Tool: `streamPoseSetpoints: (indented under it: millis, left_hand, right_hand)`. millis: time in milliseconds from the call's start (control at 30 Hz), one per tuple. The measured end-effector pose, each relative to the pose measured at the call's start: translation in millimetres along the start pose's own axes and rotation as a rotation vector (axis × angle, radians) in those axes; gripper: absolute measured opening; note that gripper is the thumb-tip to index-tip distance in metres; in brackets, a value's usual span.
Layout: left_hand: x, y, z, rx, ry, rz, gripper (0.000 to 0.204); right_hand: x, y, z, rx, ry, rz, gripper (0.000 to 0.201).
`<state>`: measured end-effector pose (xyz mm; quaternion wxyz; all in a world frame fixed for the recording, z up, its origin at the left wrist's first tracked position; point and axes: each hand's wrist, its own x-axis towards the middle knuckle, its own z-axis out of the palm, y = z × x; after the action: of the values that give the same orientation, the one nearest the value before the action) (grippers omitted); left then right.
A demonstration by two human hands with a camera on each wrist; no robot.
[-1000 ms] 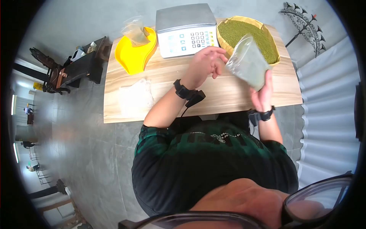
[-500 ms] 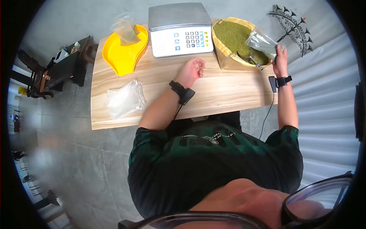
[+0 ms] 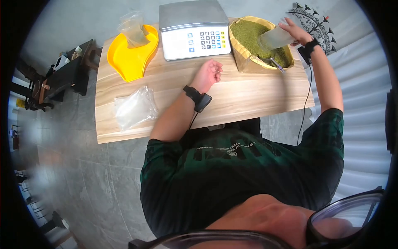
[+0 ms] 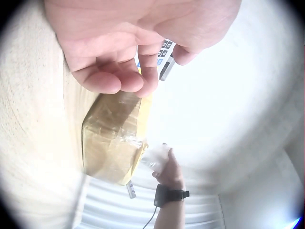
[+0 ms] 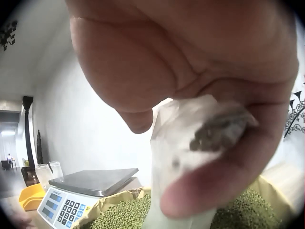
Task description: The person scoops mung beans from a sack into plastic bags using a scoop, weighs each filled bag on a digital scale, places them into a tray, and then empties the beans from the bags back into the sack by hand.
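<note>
My right hand (image 3: 293, 32) grips a clear plastic bag (image 3: 274, 39) by its bottom end, tilted with its mouth down over the mung beans (image 3: 248, 35) in an open brown paper sack (image 3: 248, 61). A few beans show in the bag's raised corner in the right wrist view, between thumb and fingers. The handle of a metal scoop (image 3: 278, 65) sticks out over the sack's front rim. My left hand (image 3: 208, 75) holds nothing; its fingers hang loosely curled close over the table, in front of the scale (image 3: 195, 31).
Left of the scale lies a yellow scoop-shaped tray (image 3: 128, 68) with a partly filled clear bag (image 3: 134, 31) on it. A stack of flat clear bags (image 3: 134, 108) lies on the wooden table (image 3: 182, 106) at the front left. A white curtain (image 3: 356, 108) hangs at the right.
My right hand has moved over to the sack's far right side and tipped the bag mouth-down over the beans. The left hand drew back from the bag and now stays in front of the scale.
</note>
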<state>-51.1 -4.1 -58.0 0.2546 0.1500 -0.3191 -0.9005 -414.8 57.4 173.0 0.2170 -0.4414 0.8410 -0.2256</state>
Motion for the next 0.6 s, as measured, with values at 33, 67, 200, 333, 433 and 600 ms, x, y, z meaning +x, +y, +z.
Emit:
streamPoseSetpoints:
  millis: [33,67,200,333,433,600]
  left_hand:
    - [0.3,0.5,0.6,-0.002,-0.007,0.0,0.04]
    - [-0.4,0.9,0.8,0.009,0.003,-0.007,0.039]
    - [-1.0,1.0,1.5,0.027,0.02,-0.022,0.039]
    - [-1.0,0.3,1.8,0.026,0.023,-0.017,0.039]
    - [-1.1,1.1,1.6,0.029,0.02,-0.012,0.039]
    - [-0.5,0.6,1.1,0.038,0.018,-0.015,0.04]
  right_hand:
    - [0.8,-5.9,-2.6,-0.064,-0.011,0.032,0.083]
    - [2.0,-9.7,-5.2,-0.129,-0.022,0.066,0.086]
    - [12.2,-13.7,-16.7,-0.211,-0.091,0.121,0.087]
    - [7.1,-14.8,-21.7,-0.283,-0.08,0.04,0.08]
    - [7.8,-10.2,-25.9,-0.388,-0.052,-0.059,0.072]
    - [29.3,6.3,-34.0,-0.453,0.026,-0.346,0.06]
